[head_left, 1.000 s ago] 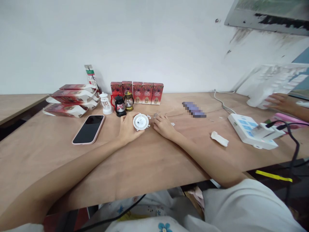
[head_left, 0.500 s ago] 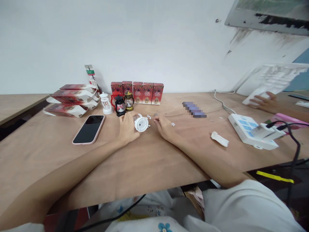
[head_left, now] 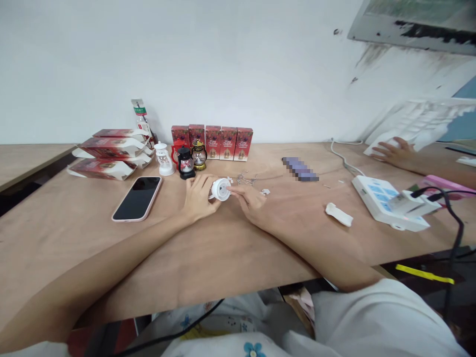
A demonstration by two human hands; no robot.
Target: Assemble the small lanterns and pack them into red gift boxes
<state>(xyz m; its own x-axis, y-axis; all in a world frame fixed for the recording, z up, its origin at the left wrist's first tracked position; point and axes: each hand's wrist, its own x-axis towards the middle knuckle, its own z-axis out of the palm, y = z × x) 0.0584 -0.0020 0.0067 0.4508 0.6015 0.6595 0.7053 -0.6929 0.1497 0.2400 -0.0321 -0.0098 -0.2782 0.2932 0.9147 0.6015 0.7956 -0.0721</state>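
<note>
My left hand (head_left: 199, 201) is wrapped round a small white lantern (head_left: 221, 190), tipped so that its round base faces me. The base shows a recess with a dark spot in it. My right hand (head_left: 253, 203) has its fingertips right at the base's edge, thumb and index finger close together; anything tiny between them is too small to make out. Behind my hands lie a scatter of small metal pieces (head_left: 246, 179) and a few white bits (head_left: 265, 191). A white lantern (head_left: 164, 159), a black one (head_left: 185, 163), a gold one (head_left: 199, 155) and a partly hidden red one (head_left: 174, 151) stand behind my left hand.
Red printed boxes (head_left: 212, 143) stand against the wall, with opened cartons (head_left: 107, 153) piled at left. A phone (head_left: 137, 199) lies left, a blurred purple object (head_left: 300, 169) right. Further right are a power strip (head_left: 386, 203), a white piece (head_left: 338, 214) and another person's hand (head_left: 396, 152) on white parts.
My right hand has moved from the small metal pieces to the lantern's base. The lantern in my left hand has risen and turned slightly. The other person's hand has moved left and lower.
</note>
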